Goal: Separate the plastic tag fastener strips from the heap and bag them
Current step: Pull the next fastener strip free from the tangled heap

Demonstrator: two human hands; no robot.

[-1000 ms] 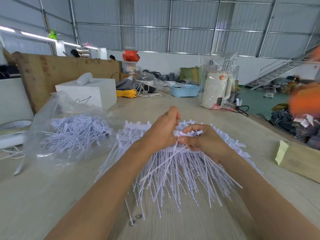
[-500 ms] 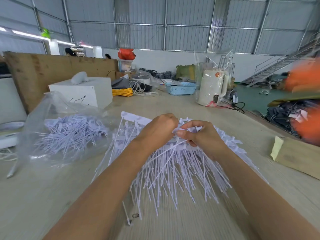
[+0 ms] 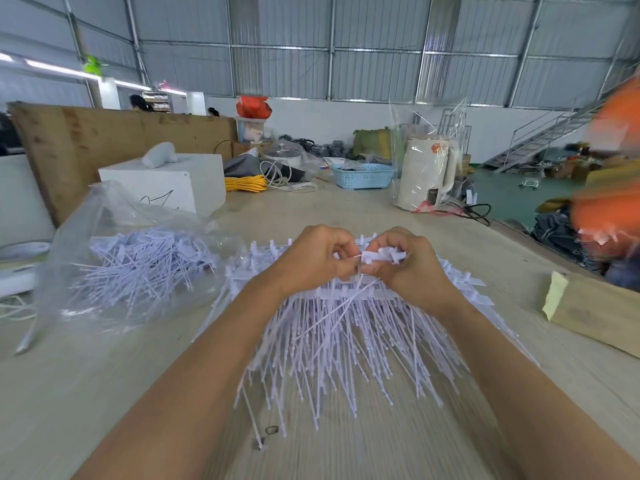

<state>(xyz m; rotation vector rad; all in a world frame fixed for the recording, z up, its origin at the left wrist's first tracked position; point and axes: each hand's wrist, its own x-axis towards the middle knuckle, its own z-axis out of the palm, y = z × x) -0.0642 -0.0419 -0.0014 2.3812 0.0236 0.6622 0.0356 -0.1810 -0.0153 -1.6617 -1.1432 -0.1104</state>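
Both hands worked on one fastener strip above the heap.

Left of the grip, the clear bag [image 3: 114, 237] lay on the table [image 3: 86, 393] with separated strips inside. The left hand [image 3: 311, 261] pinched a thin stem, and touching it the right hand [image 3: 408, 268] gripped the white strip [image 3: 382, 254]. Under both hands the heap [image 3: 346, 334] fanned toward the person. Right of the grip was a cardboard piece [image 3: 595, 310].

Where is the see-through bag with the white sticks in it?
The clear bag lies on the table at the left of the head view, beside the heap, in front of the white box.
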